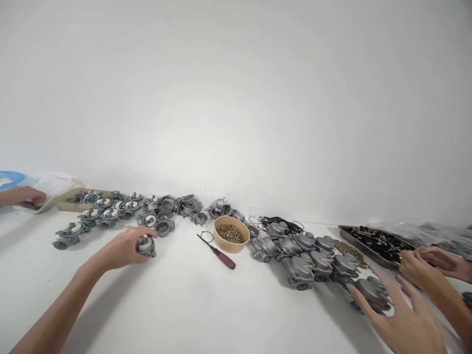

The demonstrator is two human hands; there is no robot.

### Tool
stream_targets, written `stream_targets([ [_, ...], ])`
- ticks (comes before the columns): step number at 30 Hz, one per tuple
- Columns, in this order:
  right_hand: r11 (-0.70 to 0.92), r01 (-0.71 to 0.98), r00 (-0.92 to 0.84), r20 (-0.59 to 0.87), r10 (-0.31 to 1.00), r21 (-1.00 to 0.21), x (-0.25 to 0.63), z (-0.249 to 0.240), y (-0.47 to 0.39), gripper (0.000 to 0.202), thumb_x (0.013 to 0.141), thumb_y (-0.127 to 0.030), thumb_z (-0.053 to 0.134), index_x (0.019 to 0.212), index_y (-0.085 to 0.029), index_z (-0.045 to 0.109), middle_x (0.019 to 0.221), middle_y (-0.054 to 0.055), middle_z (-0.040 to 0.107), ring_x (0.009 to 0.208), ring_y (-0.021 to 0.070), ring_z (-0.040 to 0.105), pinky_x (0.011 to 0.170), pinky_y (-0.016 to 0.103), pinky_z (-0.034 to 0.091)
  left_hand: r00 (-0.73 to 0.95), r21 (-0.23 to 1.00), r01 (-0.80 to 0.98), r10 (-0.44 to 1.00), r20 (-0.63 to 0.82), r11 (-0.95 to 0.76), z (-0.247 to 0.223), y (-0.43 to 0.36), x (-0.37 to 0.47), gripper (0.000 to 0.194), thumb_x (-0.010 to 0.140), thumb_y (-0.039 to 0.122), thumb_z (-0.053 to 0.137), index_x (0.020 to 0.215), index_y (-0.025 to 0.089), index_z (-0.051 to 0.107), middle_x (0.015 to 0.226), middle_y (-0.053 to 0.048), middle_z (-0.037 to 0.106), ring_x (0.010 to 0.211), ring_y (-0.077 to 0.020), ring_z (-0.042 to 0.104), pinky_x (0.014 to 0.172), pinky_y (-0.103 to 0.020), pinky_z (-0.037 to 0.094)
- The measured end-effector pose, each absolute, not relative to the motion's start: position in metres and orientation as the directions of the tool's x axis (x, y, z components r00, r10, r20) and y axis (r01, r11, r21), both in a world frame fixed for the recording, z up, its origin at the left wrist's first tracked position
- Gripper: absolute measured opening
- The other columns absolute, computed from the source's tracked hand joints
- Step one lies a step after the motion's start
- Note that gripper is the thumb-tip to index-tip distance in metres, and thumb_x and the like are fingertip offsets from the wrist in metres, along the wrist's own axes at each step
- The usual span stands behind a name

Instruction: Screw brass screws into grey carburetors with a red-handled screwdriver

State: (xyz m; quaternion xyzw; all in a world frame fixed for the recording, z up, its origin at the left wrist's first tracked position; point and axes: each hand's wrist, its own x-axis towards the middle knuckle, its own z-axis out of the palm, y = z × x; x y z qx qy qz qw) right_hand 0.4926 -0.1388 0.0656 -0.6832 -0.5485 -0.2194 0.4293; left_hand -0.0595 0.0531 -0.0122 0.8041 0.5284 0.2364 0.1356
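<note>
My left hand (123,250) grips a small carburetor body (146,246) with a white float, low over the table at centre left. My right hand (401,309) has its fingers spread beside a grey carburetor (371,294) at the near end of a group of assembled ones (300,268). Between the hands lies a screwdriver with a red handle (225,260), next to a round cardboard bowl of brass screws (231,235) and a thin black ring (207,237).
Open carburetor bodies with white floats (110,213) and loose metal bowls (164,227) stand at the left. Black rings (283,225) lie near the wall. Another person's hand (35,196) is at far left; other hands (424,268) work by a dark tray (393,263) at right.
</note>
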Motion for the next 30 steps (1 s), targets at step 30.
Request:
stream_targets([
  [30,0.462,0.682,-0.395,0.246,0.885,-0.567,0.185,-0.008,0.138,0.069,0.071,-0.039,0.082,0.13,-0.02,0.05,0.134,0.016,0.065,0.121,0.0331,0.062,0.095,0.043,0.05,0.643,0.813,0.297,0.734,0.217,-0.5,-0.037,0.018,0.03,0.067,0.077,0.045,0.087,0.138,0.034,0.063,0.145,-0.006,0.061,0.134,-0.0334,0.053,0.104,-0.044,0.052],
])
